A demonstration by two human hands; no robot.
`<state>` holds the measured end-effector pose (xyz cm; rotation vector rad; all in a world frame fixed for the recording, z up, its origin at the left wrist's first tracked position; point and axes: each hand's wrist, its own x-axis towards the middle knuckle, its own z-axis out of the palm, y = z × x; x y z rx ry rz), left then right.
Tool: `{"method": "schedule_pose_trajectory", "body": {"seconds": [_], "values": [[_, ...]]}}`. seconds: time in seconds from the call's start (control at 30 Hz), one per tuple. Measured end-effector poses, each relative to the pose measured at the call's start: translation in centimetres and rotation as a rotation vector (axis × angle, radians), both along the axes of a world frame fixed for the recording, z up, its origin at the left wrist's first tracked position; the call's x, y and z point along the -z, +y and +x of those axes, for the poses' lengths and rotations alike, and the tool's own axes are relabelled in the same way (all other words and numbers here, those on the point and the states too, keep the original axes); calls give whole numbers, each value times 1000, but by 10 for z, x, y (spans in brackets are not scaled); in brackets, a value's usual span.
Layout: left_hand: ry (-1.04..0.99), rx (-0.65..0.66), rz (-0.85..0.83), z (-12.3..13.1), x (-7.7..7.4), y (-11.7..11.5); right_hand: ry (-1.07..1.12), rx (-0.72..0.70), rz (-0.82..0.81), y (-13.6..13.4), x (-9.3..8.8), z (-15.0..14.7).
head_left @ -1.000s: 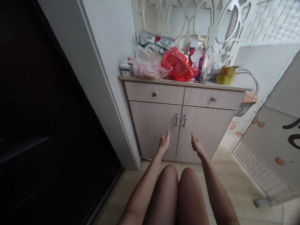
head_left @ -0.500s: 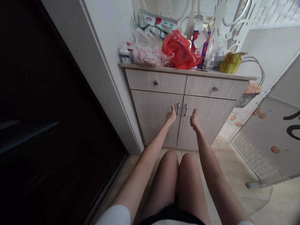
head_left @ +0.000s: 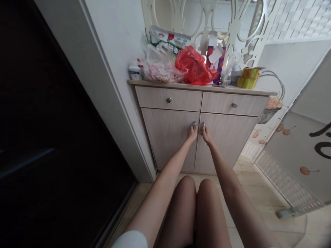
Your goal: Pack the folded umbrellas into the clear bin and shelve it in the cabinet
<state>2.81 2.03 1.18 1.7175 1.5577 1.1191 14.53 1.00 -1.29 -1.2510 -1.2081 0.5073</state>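
Observation:
A pale wood-grain cabinet stands in front of me, its left door (head_left: pixel 165 137) and right door (head_left: pixel 224 144) both closed. My left hand (head_left: pixel 192 133) is closed around the metal left door handle (head_left: pixel 194 123), whose top end shows above the fingers. On the other side of the seam, my right hand (head_left: pixel 206 134) grips the matching right door handle (head_left: pixel 203 124), its lower part hidden by the fingers. Above the doors are a left drawer (head_left: pixel 152 98) and a right drawer (head_left: pixel 248 105), both closed, with round knobs.
Along the cabinet top (head_left: pixel 160 83) lie a red plastic bag (head_left: pixel 195 65), a clear plastic bag (head_left: pixel 157 65), a white bottle (head_left: pixel 134 71), a purple box (head_left: pixel 222 62) and yellow tape rolls (head_left: pixel 248 78). A dark doorway borders the left; a white panel (head_left: pixel 297 151) stands right.
Both hands have moved inward from beside the handles, thumbs up, and closed on them. The view has shifted slightly, so the cabinet sits lower. The doors remain closed.

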Motion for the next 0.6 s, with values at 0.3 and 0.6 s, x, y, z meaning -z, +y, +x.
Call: {"method": "schedule_pose_trajectory", "body": {"seconds": [0.3,0.6], "values": [[19,-11,114,-35,41,-53,-80,0,15,-83,18,1],[-291,-168,296,-121,59,-144,-63,214,39,-215,36,46]]}}
